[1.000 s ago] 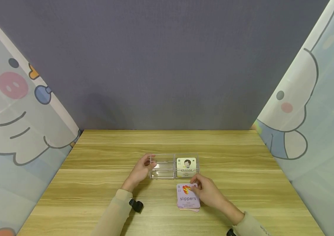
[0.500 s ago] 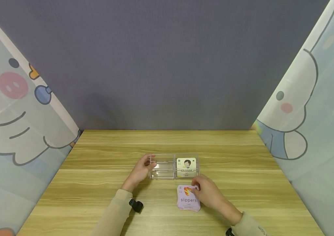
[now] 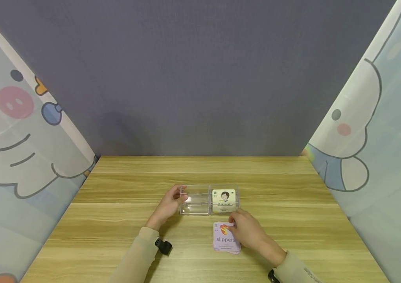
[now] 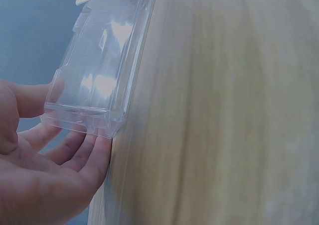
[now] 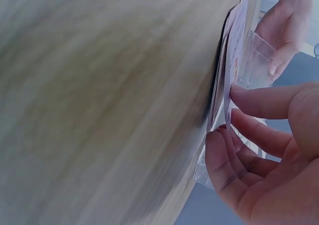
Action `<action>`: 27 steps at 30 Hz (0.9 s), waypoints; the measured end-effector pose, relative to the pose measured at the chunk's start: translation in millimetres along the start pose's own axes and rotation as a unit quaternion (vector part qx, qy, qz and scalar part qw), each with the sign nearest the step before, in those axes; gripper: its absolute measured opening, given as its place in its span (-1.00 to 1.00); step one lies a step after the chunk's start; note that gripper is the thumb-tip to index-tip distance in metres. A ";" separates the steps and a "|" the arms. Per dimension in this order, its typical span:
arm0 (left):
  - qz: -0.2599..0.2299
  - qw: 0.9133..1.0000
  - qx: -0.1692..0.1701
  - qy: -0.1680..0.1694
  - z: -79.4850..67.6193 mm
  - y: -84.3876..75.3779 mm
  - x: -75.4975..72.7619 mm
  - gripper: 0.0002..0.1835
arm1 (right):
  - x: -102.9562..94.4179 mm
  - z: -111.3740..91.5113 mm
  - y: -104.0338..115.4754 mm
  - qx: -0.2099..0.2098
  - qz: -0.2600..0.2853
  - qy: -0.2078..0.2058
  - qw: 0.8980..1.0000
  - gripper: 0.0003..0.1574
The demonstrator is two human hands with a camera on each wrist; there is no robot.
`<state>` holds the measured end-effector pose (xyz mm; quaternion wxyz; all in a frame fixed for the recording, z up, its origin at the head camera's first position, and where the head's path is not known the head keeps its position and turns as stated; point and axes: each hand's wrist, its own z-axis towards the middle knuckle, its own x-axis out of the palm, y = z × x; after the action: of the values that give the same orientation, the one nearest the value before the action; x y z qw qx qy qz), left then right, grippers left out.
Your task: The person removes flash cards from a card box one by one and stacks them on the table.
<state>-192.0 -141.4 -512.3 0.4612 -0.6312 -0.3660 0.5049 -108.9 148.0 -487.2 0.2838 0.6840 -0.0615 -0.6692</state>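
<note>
My left hand (image 3: 168, 204) grips the left end of a clear plastic box (image 3: 195, 215). In the left wrist view the thumb lies over the box's end wall, with the fingers below and outside it. The box's right compartment holds a yellow "throat" card (image 3: 224, 196). In front of the box lies a small stack of cards, its top one a purple "slippers" card (image 3: 223, 239). My right hand (image 3: 250, 230) pinches this card at its upper right corner. Seen in the right wrist view, the slippers card (image 5: 234, 60) leans slightly apart from the cards under it.
The wood-grain table (image 3: 133, 173) carries the box and the cards. A dark grey panel (image 3: 200, 78) rises behind it. Cartoon-print curtains stand at the left (image 3: 20, 157) and right (image 3: 391, 157).
The slippers card has slid slightly toward me and to the right, covering more of the cards beneath. My right hand has moved a little with it. My left hand and the box stay in place.
</note>
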 end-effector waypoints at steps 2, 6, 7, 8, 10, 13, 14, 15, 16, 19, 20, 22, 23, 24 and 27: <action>0.000 1.000 -0.001 0.000 -0.1 -0.3 0.2 -0.52 | 0.5 0.4 0.0 0.004 -0.003 0.001 1.000 -0.81; 0.002 1.000 -0.003 -0.001 -0.1 -0.4 0.4 -0.52 | 0.5 0.5 0.7 0.005 -0.002 0.005 1.000 -0.81; 0.003 1.000 -0.003 -0.002 0.0 -0.3 0.5 -0.53 | 0.6 0.6 0.8 0.004 -0.002 0.005 1.000 -0.81; 0.003 1.000 -0.002 -0.002 0.0 -0.3 0.5 -0.53 | 0.6 0.6 1.1 0.003 -0.002 0.004 1.000 -0.81; 0.004 1.000 -0.001 -0.004 0.2 -0.4 0.5 -0.53 | 1.0 0.7 1.3 -0.002 -0.005 0.003 1.000 -0.80; 0.004 1.000 -0.001 -0.004 0.0 -0.9 0.6 -0.53 | 1.8 0.9 1.3 -0.011 -0.011 -0.001 1.000 -0.79; 0.005 1.000 -0.001 -0.004 -0.2 -1.1 0.7 -0.53 | 1.8 0.8 1.4 -0.012 -0.012 -0.001 1.000 -0.78; 0.005 1.000 -0.002 -0.005 -0.4 -1.1 0.7 -0.53 | 1.8 0.8 1.3 -0.014 -0.013 -0.001 1.000 -0.78; 0.006 1.000 -0.002 -0.005 -0.5 -1.2 0.8 -0.53 | 1.7 0.8 1.3 -0.015 -0.014 -0.001 1.000 -0.78; 0.005 1.000 -0.001 -0.005 -0.6 -0.9 0.8 -0.53 | 0.0 1.6 1.1 -0.012 -0.007 0.000 1.000 -0.78; 0.005 1.000 0.001 -0.005 -0.5 -0.8 0.8 -0.53 | -1.1 2.1 1.1 -0.011 -0.004 0.000 1.000 -0.78; 0.005 1.000 0.002 -0.006 -0.3 -0.5 0.8 -0.53 | -3.8 3.6 1.1 -0.009 0.001 0.000 1.000 -0.80; 0.005 1.000 0.003 -0.007 -0.1 -0.3 0.8 -0.53 | -5.4 4.4 1.0 -0.009 0.005 -0.001 1.000 -0.80; 0.004 1.000 0.003 -0.007 0.1 -0.2 0.8 -0.54 | -7.3 5.2 1.0 -0.010 0.008 -0.002 1.000 -0.81; 0.003 1.000 0.002 -0.007 0.8 0.3 0.7 -0.54 | -12.7 7.1 1.2 -0.011 0.018 -0.006 1.000 -0.84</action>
<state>-192.6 -140.8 -512.8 0.4586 -0.6276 -0.3662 0.5115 -116.6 150.8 -475.1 0.3025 0.6758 -0.0682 -0.6687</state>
